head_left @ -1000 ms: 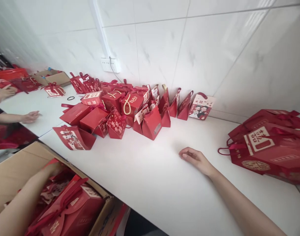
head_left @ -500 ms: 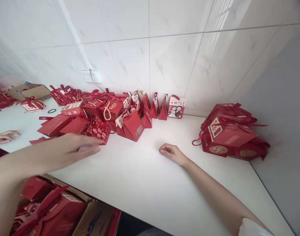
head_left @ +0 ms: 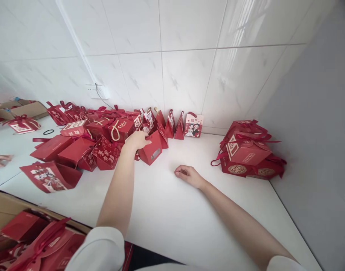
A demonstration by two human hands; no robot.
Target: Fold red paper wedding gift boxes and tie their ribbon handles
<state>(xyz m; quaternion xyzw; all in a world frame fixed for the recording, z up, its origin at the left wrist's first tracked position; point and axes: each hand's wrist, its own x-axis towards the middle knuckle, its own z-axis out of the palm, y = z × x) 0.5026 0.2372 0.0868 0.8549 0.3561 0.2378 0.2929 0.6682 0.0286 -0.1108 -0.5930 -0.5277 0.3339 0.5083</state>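
My left hand (head_left: 137, 141) reaches over the right front part of a pile of red gift boxes. It is closed at the top of a plain red gift box (head_left: 152, 149) with a small clear window, thumb on the near side; the other fingertips are partly hidden. That box still rests on the white table (head_left: 161, 210). Just left of my forearm stands a patterned red gift box (head_left: 106, 153) with gold lettering. My right hand (head_left: 189, 175) rests on the tabletop, fingers loosely curled, with nothing visible in it.
Small triangular boxes (head_left: 179, 127) and a box with a cartoon couple (head_left: 193, 126) stand along the wall. Ribbon-tied boxes (head_left: 246, 150) are stacked at right. At lower left is a carton (head_left: 0, 205) of red boxes. Another person's hand (head_left: 1, 161) lies at far left.
My left hand has swung right and away from me, from the pile's front left to the windowed gift box. My right hand keeps its place on the table. The view has shifted slightly.
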